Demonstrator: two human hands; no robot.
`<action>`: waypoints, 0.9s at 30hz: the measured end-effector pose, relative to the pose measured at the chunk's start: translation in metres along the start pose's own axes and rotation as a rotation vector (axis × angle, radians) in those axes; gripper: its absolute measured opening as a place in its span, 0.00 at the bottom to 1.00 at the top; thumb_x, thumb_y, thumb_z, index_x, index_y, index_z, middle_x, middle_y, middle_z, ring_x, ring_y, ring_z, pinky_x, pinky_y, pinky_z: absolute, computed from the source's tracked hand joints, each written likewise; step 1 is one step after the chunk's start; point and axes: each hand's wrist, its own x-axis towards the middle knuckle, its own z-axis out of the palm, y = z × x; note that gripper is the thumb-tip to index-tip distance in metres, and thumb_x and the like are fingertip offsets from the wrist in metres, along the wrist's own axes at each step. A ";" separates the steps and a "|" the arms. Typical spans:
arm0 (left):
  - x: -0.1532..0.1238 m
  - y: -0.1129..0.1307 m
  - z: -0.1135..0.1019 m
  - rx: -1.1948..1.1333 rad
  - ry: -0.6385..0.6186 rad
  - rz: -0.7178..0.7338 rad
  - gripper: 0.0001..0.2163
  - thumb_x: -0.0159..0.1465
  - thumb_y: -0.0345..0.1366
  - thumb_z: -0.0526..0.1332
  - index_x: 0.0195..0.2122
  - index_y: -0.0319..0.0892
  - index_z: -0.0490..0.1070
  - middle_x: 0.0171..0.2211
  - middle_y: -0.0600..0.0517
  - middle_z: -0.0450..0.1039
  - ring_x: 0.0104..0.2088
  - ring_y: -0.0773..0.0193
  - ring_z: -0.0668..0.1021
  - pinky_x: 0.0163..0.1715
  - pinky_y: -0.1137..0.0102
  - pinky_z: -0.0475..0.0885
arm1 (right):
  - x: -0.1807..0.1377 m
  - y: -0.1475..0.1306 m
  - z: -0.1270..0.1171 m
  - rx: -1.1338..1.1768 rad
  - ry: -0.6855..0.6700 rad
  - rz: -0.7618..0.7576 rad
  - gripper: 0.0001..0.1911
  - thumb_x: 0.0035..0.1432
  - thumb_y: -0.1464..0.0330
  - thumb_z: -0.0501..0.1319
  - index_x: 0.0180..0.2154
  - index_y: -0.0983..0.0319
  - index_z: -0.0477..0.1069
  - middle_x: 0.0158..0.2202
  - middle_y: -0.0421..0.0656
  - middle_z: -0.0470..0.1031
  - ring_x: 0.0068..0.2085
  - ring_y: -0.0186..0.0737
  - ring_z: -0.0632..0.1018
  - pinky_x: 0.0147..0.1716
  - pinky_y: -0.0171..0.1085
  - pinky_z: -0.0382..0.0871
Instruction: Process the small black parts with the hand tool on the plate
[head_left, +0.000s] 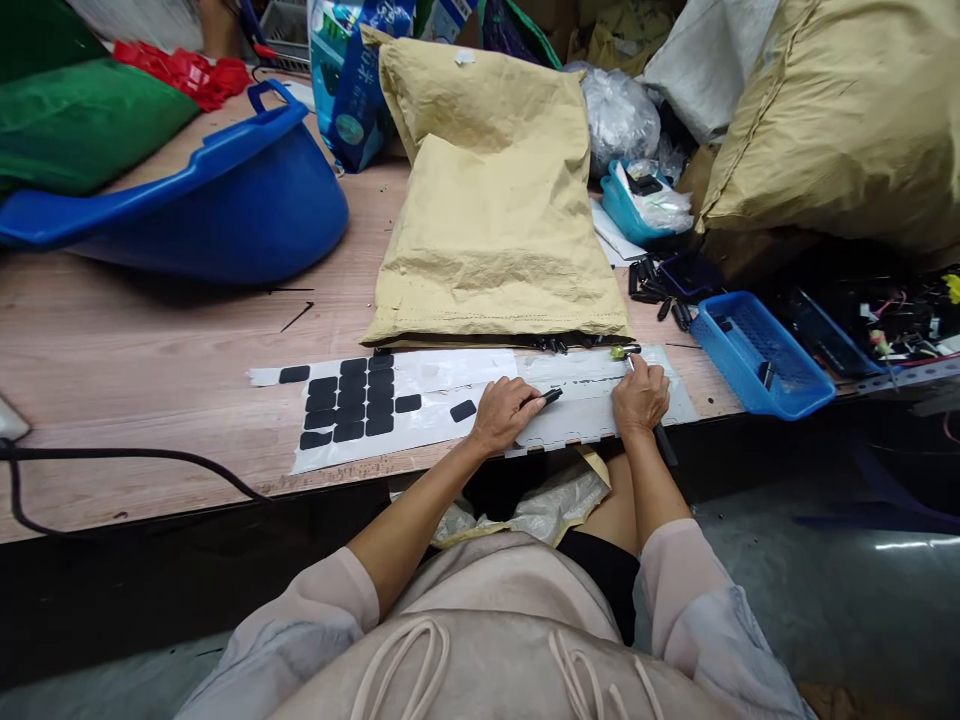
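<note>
My left hand (504,412) rests on a white backing sheet (435,405) at the table's front edge, fingers curled round a small black stick-shaped part (551,397). My right hand (640,397) is closed round a thin dark-handled tool (663,442) whose tip points up toward a small yellow-green piece (618,353). Several black rectangular pads (351,400) sit in rows on the left part of the sheet, with one lone pad (463,410) near my left hand.
A tan paper sack (491,210) lies behind the sheet, with black parts (555,344) at its mouth. A blue tub (202,195) stands at the left, a blue basket (761,352) at the right, with loose black parts (656,285) nearby. A black cable (135,458) crosses the front left.
</note>
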 end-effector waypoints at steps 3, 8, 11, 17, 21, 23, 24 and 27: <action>0.000 -0.001 0.000 -0.006 -0.006 0.003 0.13 0.74 0.44 0.55 0.41 0.47 0.78 0.40 0.51 0.77 0.44 0.55 0.73 0.47 0.59 0.63 | -0.001 -0.001 -0.001 -0.006 -0.015 0.004 0.21 0.69 0.70 0.53 0.59 0.60 0.75 0.46 0.52 0.71 0.45 0.46 0.69 0.40 0.42 0.60; -0.001 -0.001 0.000 -0.006 -0.003 0.000 0.12 0.73 0.42 0.55 0.40 0.46 0.77 0.40 0.51 0.77 0.44 0.55 0.73 0.47 0.59 0.62 | -0.001 -0.002 -0.001 -0.001 -0.031 0.012 0.22 0.69 0.71 0.54 0.60 0.59 0.75 0.47 0.51 0.72 0.45 0.46 0.69 0.40 0.42 0.60; -0.001 -0.001 0.000 0.003 -0.002 0.005 0.12 0.73 0.41 0.55 0.39 0.46 0.76 0.40 0.51 0.77 0.44 0.55 0.72 0.47 0.59 0.62 | 0.000 -0.002 -0.002 0.007 -0.022 0.010 0.21 0.68 0.70 0.54 0.59 0.60 0.75 0.46 0.52 0.72 0.45 0.46 0.69 0.40 0.42 0.61; -0.002 0.000 0.000 0.014 -0.002 0.016 0.13 0.73 0.42 0.54 0.37 0.46 0.76 0.39 0.50 0.77 0.44 0.55 0.73 0.46 0.58 0.62 | 0.000 -0.002 -0.002 0.012 -0.026 0.009 0.21 0.69 0.69 0.53 0.59 0.60 0.75 0.46 0.52 0.72 0.45 0.46 0.69 0.40 0.42 0.61; -0.003 -0.001 0.000 0.002 0.010 0.024 0.13 0.73 0.42 0.54 0.37 0.46 0.75 0.39 0.50 0.77 0.44 0.55 0.73 0.47 0.58 0.63 | 0.000 -0.003 -0.001 0.018 -0.030 0.017 0.22 0.68 0.69 0.54 0.60 0.61 0.73 0.47 0.53 0.71 0.46 0.48 0.69 0.41 0.43 0.62; -0.003 -0.001 0.000 -0.005 0.017 0.025 0.13 0.72 0.42 0.54 0.37 0.46 0.75 0.39 0.50 0.77 0.43 0.55 0.73 0.47 0.58 0.63 | 0.000 -0.004 -0.001 0.011 -0.037 0.021 0.22 0.68 0.69 0.54 0.60 0.62 0.73 0.48 0.53 0.70 0.47 0.49 0.69 0.41 0.43 0.62; -0.003 -0.001 0.000 -0.007 0.020 0.025 0.13 0.72 0.42 0.54 0.36 0.46 0.75 0.38 0.50 0.77 0.43 0.55 0.73 0.47 0.58 0.63 | 0.000 -0.004 -0.001 0.006 -0.041 0.023 0.22 0.69 0.68 0.54 0.60 0.62 0.73 0.47 0.53 0.71 0.47 0.49 0.69 0.41 0.43 0.62; -0.004 -0.001 0.000 -0.014 0.026 0.024 0.12 0.71 0.42 0.55 0.36 0.45 0.75 0.37 0.49 0.77 0.43 0.54 0.73 0.47 0.57 0.63 | 0.001 -0.004 -0.001 -0.010 -0.048 0.024 0.22 0.70 0.68 0.53 0.61 0.61 0.73 0.47 0.52 0.71 0.46 0.48 0.70 0.41 0.43 0.62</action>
